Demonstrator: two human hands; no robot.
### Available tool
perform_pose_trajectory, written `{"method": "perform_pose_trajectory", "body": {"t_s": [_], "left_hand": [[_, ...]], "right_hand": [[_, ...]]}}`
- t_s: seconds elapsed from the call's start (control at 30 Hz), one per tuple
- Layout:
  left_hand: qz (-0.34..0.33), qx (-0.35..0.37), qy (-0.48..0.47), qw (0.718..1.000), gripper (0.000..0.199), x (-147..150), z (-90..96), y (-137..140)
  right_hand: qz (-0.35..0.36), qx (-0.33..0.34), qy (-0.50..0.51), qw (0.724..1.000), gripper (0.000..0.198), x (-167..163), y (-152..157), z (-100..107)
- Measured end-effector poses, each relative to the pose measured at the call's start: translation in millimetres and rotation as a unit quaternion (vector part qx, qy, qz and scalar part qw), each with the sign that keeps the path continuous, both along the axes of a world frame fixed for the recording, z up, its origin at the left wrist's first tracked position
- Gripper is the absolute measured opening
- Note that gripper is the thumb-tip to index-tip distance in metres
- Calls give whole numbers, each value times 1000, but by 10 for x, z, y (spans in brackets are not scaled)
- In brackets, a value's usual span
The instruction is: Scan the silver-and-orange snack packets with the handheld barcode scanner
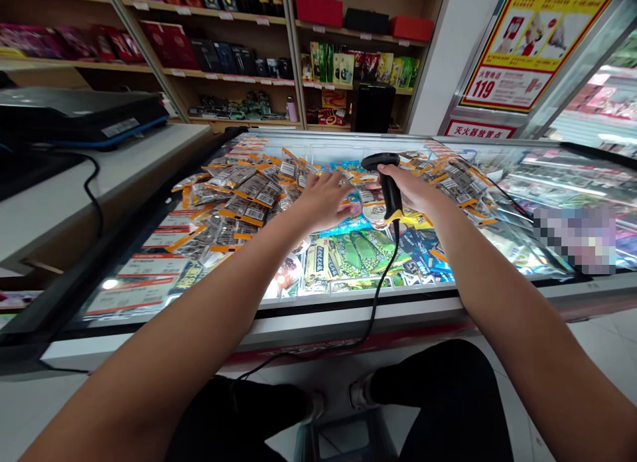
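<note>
My right hand is wrapped round the grip of a black handheld barcode scanner with a yellow trim. Its cable hangs down over the front edge of a glass-topped chest freezer. Left of the scanner, my left hand reaches palm down with its fingers extended, at the edge of a pile of small snack packets with orange ends. Whether its fingertips touch a packet I cannot tell. A second heap of similar packets lies beyond my right forearm. Through the glass, green ice-cream wrappers show below my hands.
Shelves of boxed and bagged goods stand behind the freezer. On the left, a counter carries a dark flat device. Red-and-white labels lie along the freezer's left side. Between my legs stands a grey stool.
</note>
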State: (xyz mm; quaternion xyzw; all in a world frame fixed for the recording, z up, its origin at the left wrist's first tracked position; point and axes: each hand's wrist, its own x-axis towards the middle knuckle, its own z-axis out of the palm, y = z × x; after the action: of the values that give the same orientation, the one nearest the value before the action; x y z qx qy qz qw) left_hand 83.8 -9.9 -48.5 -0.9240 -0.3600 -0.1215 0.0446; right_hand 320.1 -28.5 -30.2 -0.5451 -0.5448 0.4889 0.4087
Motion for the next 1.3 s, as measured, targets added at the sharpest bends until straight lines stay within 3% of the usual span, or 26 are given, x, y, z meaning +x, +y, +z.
{"method": "perform_pose_trajectory", "body": {"t_s": [0.07, 0.13, 0.23, 0.4, 0.7, 0.87, 0.97, 1.07, 1.17, 1.3], "left_hand": [[-61, -54, 23, 996, 60, 44, -23, -50], [-80, -91, 41, 992, 68, 83, -60, -98], [-62, -125, 76, 987, 78, 132, -91, -170], [-31, -147, 116, 982, 96, 211, -72, -290], [-15, -151, 120, 981, 97, 240, -96, -325], [3, -83, 116, 990, 96, 253, -108, -313], [62, -11, 110, 992, 93, 227, -98, -267], [118, 13, 104, 987, 91, 163, -77, -198], [133, 24, 101, 986, 83, 109, -58, -160], [121, 43, 98, 987, 77, 108, -52, -189]], "right_hand": [[26, -24, 72, 997, 38, -48, -4, 27], [16, -30, 101, 994, 35, -51, -14, 70], [-21, -55, 92, 994, 31, 1, -49, 156], [13, -130, 56, 990, 31, 22, -134, 243], [12, -91, 28, 995, 32, -103, -272, 259], [8, -85, 50, 995, 32, -42, -113, 195], [-101, -2, 17, 995, 29, 55, 83, 63], [-196, 95, -104, 970, 30, 160, 212, -69], [-176, 126, -198, 956, 39, 236, 278, -160], [-129, 79, -209, 966, 49, 311, 393, -232]]}}
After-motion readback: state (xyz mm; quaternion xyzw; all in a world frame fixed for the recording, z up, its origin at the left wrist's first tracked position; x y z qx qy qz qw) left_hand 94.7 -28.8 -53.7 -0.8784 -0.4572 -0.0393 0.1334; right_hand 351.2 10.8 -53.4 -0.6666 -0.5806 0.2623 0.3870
